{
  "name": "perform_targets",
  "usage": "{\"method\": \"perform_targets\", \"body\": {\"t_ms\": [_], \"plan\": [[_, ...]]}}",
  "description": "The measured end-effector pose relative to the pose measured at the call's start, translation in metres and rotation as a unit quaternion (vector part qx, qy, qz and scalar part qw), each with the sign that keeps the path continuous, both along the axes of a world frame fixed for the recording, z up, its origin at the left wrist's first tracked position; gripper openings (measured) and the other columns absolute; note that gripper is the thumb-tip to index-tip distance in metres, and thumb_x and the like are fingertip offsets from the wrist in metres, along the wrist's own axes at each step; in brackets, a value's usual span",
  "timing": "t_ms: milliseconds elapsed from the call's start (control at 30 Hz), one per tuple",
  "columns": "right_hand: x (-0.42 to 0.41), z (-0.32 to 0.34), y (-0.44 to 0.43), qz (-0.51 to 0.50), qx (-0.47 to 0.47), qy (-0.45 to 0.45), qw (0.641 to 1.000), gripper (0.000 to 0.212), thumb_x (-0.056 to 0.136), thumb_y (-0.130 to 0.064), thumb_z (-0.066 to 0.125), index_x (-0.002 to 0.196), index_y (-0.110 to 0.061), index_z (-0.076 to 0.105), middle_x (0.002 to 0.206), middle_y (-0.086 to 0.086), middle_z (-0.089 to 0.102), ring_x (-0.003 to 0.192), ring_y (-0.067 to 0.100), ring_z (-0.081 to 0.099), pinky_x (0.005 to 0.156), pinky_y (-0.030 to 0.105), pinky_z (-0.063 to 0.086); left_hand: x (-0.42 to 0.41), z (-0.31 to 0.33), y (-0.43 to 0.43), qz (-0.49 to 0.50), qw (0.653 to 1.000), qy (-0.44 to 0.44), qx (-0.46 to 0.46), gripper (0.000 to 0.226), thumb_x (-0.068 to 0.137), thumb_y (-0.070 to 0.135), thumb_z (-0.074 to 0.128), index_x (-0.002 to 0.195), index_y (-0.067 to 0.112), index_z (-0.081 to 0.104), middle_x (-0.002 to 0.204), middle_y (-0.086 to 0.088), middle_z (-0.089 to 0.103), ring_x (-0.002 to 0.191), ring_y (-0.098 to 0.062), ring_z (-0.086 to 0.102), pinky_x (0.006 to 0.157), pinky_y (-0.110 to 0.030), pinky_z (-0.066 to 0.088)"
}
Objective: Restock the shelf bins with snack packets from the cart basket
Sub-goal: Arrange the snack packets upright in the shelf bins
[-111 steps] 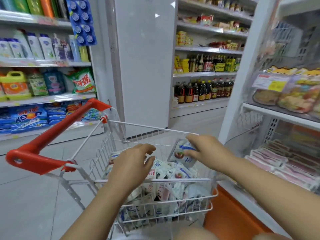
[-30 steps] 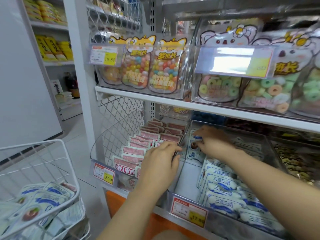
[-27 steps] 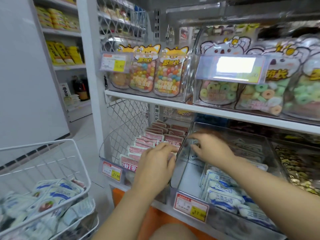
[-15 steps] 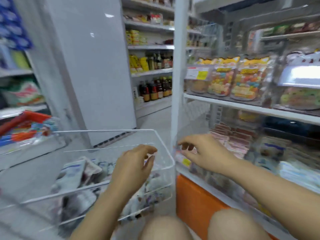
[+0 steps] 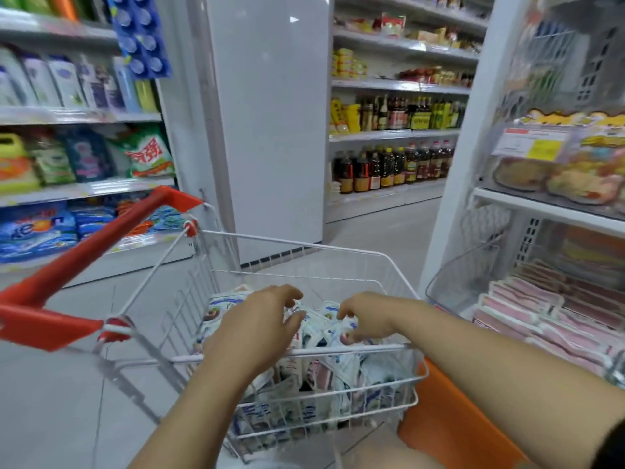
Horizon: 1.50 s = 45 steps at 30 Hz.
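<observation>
The white wire cart basket (image 5: 304,244) stands in front of me, filled with several white-and-blue snack packets (image 5: 314,397). Both my hands are inside it, on top of the pile. My left hand (image 5: 253,330) hovers over the packets with its fingers spread and curved, holding nothing. My right hand (image 5: 370,316) is curled downward, thumb and fingers pinched on the edge of one snack packet (image 5: 333,324). To the right, a clear shelf bin (image 5: 453,286) holds rows of pink packets (image 5: 527,306).
The cart's red handle (image 5: 84,252) runs up the left side. An orange shelf base (image 5: 449,421) sits right against the basket. A white pillar (image 5: 270,130) rises behind the cart, with detergent shelves (image 5: 84,187) at left and bottle shelves (image 5: 392,167) beyond.
Both hands left the shelf bins and swung left to the cart. They have dropped into the basket onto the packets, and the right hand has closed on one.
</observation>
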State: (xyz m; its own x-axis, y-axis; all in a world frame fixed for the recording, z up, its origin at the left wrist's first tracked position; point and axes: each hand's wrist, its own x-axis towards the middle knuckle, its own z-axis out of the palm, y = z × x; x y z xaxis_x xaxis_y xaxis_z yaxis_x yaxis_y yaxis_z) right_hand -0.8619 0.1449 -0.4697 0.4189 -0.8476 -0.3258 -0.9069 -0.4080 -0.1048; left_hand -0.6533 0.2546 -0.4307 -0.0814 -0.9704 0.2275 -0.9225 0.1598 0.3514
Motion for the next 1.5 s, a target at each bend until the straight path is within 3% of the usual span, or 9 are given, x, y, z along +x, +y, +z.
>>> {"method": "perform_targets", "body": {"t_ms": [200, 367, 433, 533, 733, 1033, 1200, 1300, 1500], "plan": [[-0.005, -0.023, -0.04, -0.08, 0.033, 0.104, 0.991, 0.095, 0.079, -0.038, 0.081, 0.152, -0.013, 0.026, 0.153, 0.01, 0.041, 0.133, 0.032, 0.047, 0.107, 0.043, 0.041, 0.0, -0.001, 0.003, 0.009, 1.0, 0.025, -0.005, 0.034, 0.098, 0.047, 0.049, 0.131, 0.041, 0.05, 0.124, 0.02, 0.061, 0.107, -0.006, 0.061, 0.091, -0.035, 0.051], [-0.01, -0.039, -0.045, -0.126, 0.124, 0.044, 0.983, 0.104, 0.075, -0.04, 0.084, 0.152, -0.011, 0.022, 0.156, 0.009, 0.034, 0.132, 0.034, 0.046, 0.102, 0.049, 0.047, 0.0, -0.001, 0.004, 0.016, 0.999, 0.024, -0.019, 0.034, 0.098, 0.049, 0.048, 0.132, 0.042, 0.049, 0.125, 0.02, 0.061, 0.107, -0.005, 0.061, 0.091, -0.035, 0.051], [-0.008, -0.035, -0.042, -0.134, 0.125, 0.011, 0.983, 0.088, 0.077, -0.033, 0.083, 0.145, -0.009, 0.032, 0.144, 0.01, 0.045, 0.113, 0.029, 0.056, 0.084, 0.038, 0.056, -0.001, -0.001, 0.004, 0.017, 0.999, 0.024, -0.022, 0.034, 0.098, 0.048, 0.048, 0.132, 0.041, 0.05, 0.125, 0.02, 0.061, 0.107, -0.005, 0.061, 0.091, -0.035, 0.051], [-0.01, -0.03, -0.037, -0.111, 0.137, -0.019, 0.984, 0.035, 0.078, -0.027, 0.083, 0.092, -0.016, 0.052, 0.099, 0.005, 0.063, 0.077, 0.021, 0.061, 0.057, 0.028, 0.052, -0.001, -0.001, 0.005, 0.019, 0.999, 0.022, -0.023, 0.034, 0.098, 0.048, 0.047, 0.131, 0.042, 0.05, 0.124, 0.02, 0.061, 0.106, -0.005, 0.062, 0.089, -0.032, 0.051], [-0.021, 0.015, 0.001, -0.035, -0.057, -0.143, 0.987, 0.028, 0.08, -0.035, 0.078, 0.087, -0.012, 0.064, 0.085, 0.004, 0.067, 0.078, 0.02, 0.061, 0.069, 0.034, 0.044, -0.001, 0.001, 0.006, 0.014, 1.0, 0.014, -0.02, 0.03, 0.098, 0.046, 0.048, 0.128, 0.042, 0.052, 0.119, 0.021, 0.062, 0.104, -0.002, 0.061, 0.085, -0.031, 0.052], [-0.109, 0.101, 0.114, -0.058, -0.376, -0.22, 0.898, 0.039, 0.095, -0.028, 0.065, 0.077, -0.029, 0.03, 0.06, -0.015, 0.032, 0.057, 0.016, 0.038, 0.049, 0.022, 0.026, -0.074, 0.007, 0.007, -0.065, 0.988, 0.081, -0.114, 0.023, 0.096, 0.033, 0.055, 0.118, 0.036, 0.062, 0.115, 0.019, 0.065, 0.101, -0.005, 0.063, 0.085, -0.031, 0.049], [-0.181, 0.095, 0.167, -0.067, -0.476, -0.152, 0.864, 0.02, 0.092, -0.022, 0.067, 0.109, -0.022, 0.056, 0.09, 0.0, 0.067, 0.077, 0.028, 0.065, 0.057, 0.039, 0.051, -0.182, 0.005, 0.01, -0.183, 0.972, 0.089, -0.12, 0.03, 0.092, 0.036, 0.048, 0.117, 0.033, 0.064, 0.116, 0.013, 0.066, 0.102, -0.013, 0.064, 0.086, -0.035, 0.05], [-0.227, 0.079, 0.191, -0.093, -0.489, -0.099, 0.862, 0.035, 0.087, -0.015, 0.071, 0.117, -0.025, 0.057, 0.1, 0.0, 0.069, 0.083, 0.026, 0.067, 0.058, 0.037, 0.054, -0.239, -0.002, 0.014, -0.238, 0.961, 0.091, -0.104, 0.036, 0.086, 0.037, 0.044, 0.115, 0.031, 0.065, 0.113, 0.009, 0.067, 0.103, -0.017, 0.064, 0.087, -0.036, 0.051], [-0.3, 0.056, 0.219, -0.199, -0.504, -0.005, 0.84, 0.031, 0.087, -0.015, 0.068, 0.115, -0.023, 0.06, 0.1, 0.0, 0.066, 0.087, 0.027, 0.066, 0.059, 0.038, 0.053, -0.323, -0.024, 0.02, -0.317, 0.941, 0.078, -0.087, 0.039, 0.083, 0.034, 0.046, 0.115, 0.027, 0.065, 0.114, 0.003, 0.066, 0.106, -0.023, 0.062, 0.088, -0.04, 0.05]]}}
